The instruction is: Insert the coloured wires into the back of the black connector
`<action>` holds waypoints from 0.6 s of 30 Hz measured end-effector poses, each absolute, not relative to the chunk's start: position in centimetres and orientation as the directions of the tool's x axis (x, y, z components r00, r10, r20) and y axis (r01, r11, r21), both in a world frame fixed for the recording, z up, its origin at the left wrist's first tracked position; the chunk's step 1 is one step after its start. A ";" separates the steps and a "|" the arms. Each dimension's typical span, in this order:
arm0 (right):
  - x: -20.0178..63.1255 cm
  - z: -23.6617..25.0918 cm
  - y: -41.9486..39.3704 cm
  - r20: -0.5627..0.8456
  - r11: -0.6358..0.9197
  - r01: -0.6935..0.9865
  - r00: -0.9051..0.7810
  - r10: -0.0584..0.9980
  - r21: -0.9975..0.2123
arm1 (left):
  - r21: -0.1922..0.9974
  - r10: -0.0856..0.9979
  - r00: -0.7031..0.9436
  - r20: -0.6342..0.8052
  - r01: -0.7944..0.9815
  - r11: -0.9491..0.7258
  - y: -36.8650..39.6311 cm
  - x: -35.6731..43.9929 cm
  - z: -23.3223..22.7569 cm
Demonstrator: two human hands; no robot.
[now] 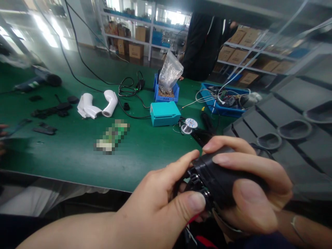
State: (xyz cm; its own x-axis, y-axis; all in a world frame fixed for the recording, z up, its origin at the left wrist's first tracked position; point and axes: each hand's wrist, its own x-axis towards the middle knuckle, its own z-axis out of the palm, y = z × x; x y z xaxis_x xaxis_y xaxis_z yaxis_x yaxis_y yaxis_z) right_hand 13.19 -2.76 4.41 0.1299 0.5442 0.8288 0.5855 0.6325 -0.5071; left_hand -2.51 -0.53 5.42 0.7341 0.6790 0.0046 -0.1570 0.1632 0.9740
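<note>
- You held a black plastic housing [223,176], rounded and matte, low in the view, in front of the near edge of the desk [77,152].
- Your right hand [249,186] wrapped around its body, fingers over the top and thumb pressed on the side, grasping it firmly.
- Your left hand [166,197] pinched the housing's open end between thumb and forefinger, where ribbed inner parts showed.
- No writing could be read on the housing; a small board [112,136] on the desk was blurred out.
- Beyond your hands sat a teal soldering station [164,113], a solder spool [188,125] just beside it, and a blue bin [166,92] holding a clear bag [169,72].
- Two white plastic shells [97,103] lay to the left, with small black parts [52,110] farther left.
- A blue tray [223,98] of wires stood at the far right, and grey moulded trays [285,135] lay near your right hand.
- A person in dark clothing [203,45] stood across the desk.
</note>
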 end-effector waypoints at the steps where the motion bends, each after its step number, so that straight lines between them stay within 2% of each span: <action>1: 13.2 4.4 -2.9 0.827 0.627 0.591 0.131 0.546 -0.507 | 0.971 0.677 0.736 -0.015 -0.152 0.187 -0.7 -2.4 5.4; 4: 13.3 4.5 -3.2 0.804 0.614 0.589 0.108 0.585 -0.526 | 0.978 0.705 0.708 -0.024 -0.131 0.165 -1.2 -2.2 5.1; 11: 13.6 4.8 -3.0 0.796 0.649 0.552 0.046 0.604 -0.524 | 0.996 0.749 0.657 0.084 -0.073 -0.048 -1.4 -2.0 4.6; 15: 13.3 4.8 -2.2 0.710 0.648 0.321 0.128 0.692 -0.690 | 0.958 0.790 0.556 0.258 -0.041 -0.284 -1.1 -2.0 4.3; 18: 12.9 4.8 -1.6 0.630 0.590 0.233 0.171 0.758 -0.773 | 0.817 0.796 0.382 0.469 0.154 -0.556 -0.9 -2.5 4.4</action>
